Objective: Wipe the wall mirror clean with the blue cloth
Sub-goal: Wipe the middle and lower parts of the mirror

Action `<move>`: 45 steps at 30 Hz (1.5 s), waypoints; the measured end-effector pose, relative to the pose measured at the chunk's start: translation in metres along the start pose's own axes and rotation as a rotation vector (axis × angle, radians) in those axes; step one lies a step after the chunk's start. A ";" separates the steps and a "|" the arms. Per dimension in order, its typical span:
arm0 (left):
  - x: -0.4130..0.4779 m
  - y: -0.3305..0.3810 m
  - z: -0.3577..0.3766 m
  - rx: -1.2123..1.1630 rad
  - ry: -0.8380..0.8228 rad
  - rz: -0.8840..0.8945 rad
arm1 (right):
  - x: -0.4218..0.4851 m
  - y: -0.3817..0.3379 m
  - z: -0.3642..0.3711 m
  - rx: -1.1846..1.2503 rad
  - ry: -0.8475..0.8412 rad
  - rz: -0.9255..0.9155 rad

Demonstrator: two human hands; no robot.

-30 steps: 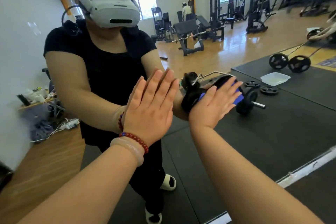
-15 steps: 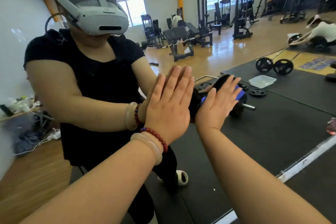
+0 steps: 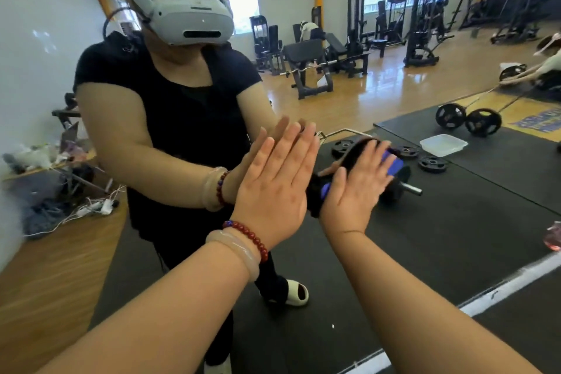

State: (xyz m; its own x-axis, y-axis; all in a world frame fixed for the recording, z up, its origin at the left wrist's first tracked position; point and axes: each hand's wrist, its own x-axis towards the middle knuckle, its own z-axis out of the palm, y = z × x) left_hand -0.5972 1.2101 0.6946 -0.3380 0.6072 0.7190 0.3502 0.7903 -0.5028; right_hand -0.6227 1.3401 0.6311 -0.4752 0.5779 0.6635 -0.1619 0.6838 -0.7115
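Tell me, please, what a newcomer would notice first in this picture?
Two hands lie flat against the wall mirror at centre: the left hand, with a red bead bracelet at its wrist, on bare glass, and the right hand pressing the blue cloth beside it. Above left, the reflection shows the person's grey headset.

The left wrist (image 3: 268,229) wears a red bead bracelet (image 3: 248,237) and pale bangle (image 3: 234,252).

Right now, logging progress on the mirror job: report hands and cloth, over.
Left hand flat on the wall mirror, fingers straight. Right hand presses the blue cloth to the glass. Nothing seen in the way.
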 end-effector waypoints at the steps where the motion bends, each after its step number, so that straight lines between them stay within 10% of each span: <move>1: 0.009 0.006 0.002 0.004 0.005 0.003 | 0.007 0.013 -0.004 -0.052 -0.029 -0.168; 3: 0.022 0.018 0.008 0.014 -0.009 0.023 | 0.032 0.045 -0.012 -0.128 -0.026 -0.344; 11: 0.033 0.044 0.029 0.175 -0.013 -0.024 | 0.084 0.067 -0.026 0.011 0.063 0.123; 16: 0.035 0.052 0.026 0.144 -0.050 -0.069 | 0.095 0.100 -0.043 -0.181 -0.095 -0.442; 22: 0.064 0.087 0.020 0.121 -0.018 -0.046 | 0.163 0.108 -0.060 0.046 0.092 0.339; 28: 0.096 0.125 0.038 0.055 -0.031 -0.004 | 0.110 0.122 -0.055 -0.098 -0.125 -0.197; 33: 0.088 0.140 0.052 0.061 -0.079 0.020 | 0.185 0.141 -0.072 -0.008 0.035 0.136; 40: 0.132 0.168 0.060 -0.026 0.008 0.045 | 0.134 0.157 -0.058 0.004 -0.062 -0.036; 45: 0.146 0.172 0.074 -0.037 -0.004 0.034 | 0.195 0.168 -0.069 0.048 0.102 0.184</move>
State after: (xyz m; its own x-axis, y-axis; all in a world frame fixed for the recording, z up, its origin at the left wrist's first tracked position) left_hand -0.6511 1.4410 0.6769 -0.3284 0.6340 0.7001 0.3939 0.7657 -0.5085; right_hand -0.6830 1.5979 0.6565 -0.4106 0.7348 0.5399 -0.1227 0.5422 -0.8313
